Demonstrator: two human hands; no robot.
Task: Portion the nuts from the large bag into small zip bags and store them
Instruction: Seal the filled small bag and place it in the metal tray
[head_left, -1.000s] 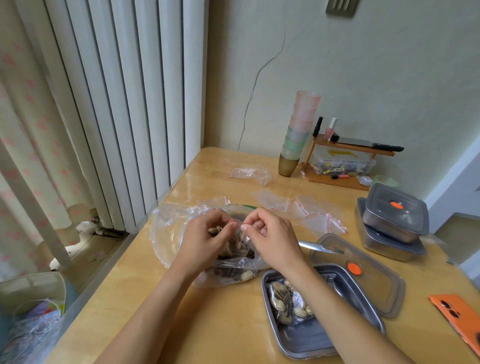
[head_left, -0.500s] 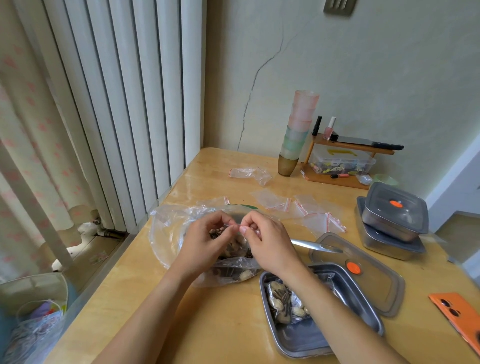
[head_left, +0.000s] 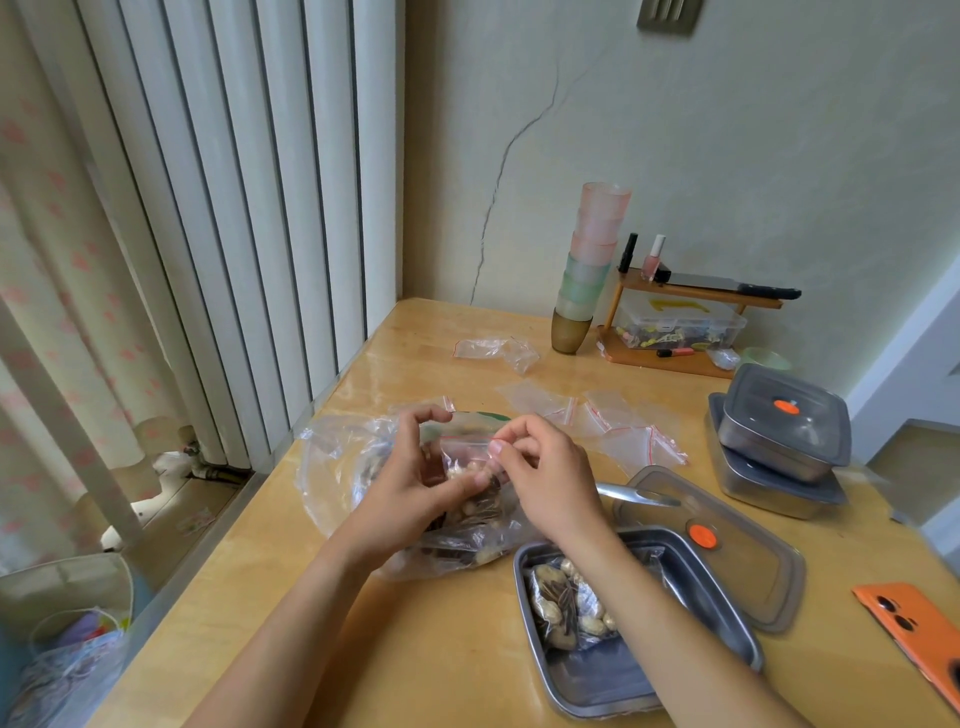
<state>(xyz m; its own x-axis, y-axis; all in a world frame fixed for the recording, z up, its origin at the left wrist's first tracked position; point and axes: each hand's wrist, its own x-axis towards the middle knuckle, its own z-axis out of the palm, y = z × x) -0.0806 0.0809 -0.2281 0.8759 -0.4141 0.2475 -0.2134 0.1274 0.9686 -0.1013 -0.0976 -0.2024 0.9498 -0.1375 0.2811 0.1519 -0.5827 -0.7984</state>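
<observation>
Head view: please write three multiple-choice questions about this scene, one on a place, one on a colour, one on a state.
1. Where does the filled bag of nuts lie?
A on the floor; B in the steel tray; C on a chair.
2. What colour is the phone?
A orange; B green; C white.
3. How is the small zip bag right now?
A flat on the table; B torn in two; C held by both hands.

Key: 1 B, it rests inside the tray's rim. 2 A, its back is plainly orange. 3 C, the left hand and the right hand both hold it.
</observation>
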